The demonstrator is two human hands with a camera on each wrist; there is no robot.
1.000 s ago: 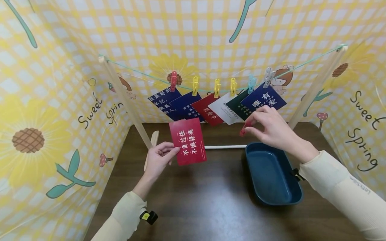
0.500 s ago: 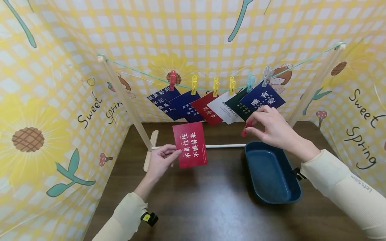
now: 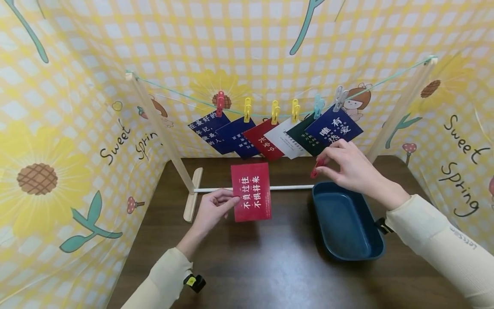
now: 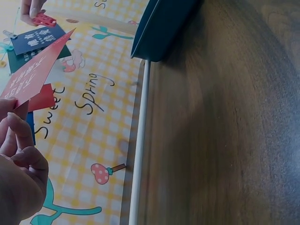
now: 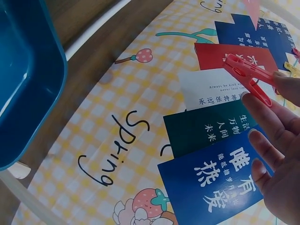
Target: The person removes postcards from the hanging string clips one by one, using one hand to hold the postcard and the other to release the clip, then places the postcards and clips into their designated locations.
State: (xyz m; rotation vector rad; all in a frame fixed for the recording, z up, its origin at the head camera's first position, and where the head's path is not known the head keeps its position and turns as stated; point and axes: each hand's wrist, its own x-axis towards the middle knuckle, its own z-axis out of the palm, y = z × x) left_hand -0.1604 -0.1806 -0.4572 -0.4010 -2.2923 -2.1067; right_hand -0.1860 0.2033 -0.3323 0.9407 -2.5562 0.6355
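Note:
My left hand point(image 3: 213, 209) pinches a red card point(image 3: 251, 192) with white lettering by its left edge, holding it over the table in front of the line. Between thumb and fingers of my right hand point(image 3: 349, 165) is a red clothespin point(image 5: 248, 75), near the lower part of the rightmost hanging card. Blue cards, a red card point(image 3: 264, 139), a white card point(image 3: 285, 137), a green card point(image 3: 305, 134) and a front blue card point(image 3: 334, 125) hang in an overlapping row from the green string point(image 3: 173, 92). Red, yellow, light blue and clear clothespins point(image 3: 340, 98) grip them.
A blue tray point(image 3: 349, 221) stands on the brown table point(image 3: 270, 266) below my right forearm. Wooden posts point(image 3: 160, 131) on each side carry the string, with a white rod point(image 3: 291, 187) low between them. A yellow checked cloth point(image 3: 262, 43) surrounds the table.
My left hand has carried the red card to the right and slightly downward, toward the middle. The right hand with its clothespin has barely moved. The hanging cards remain in place.

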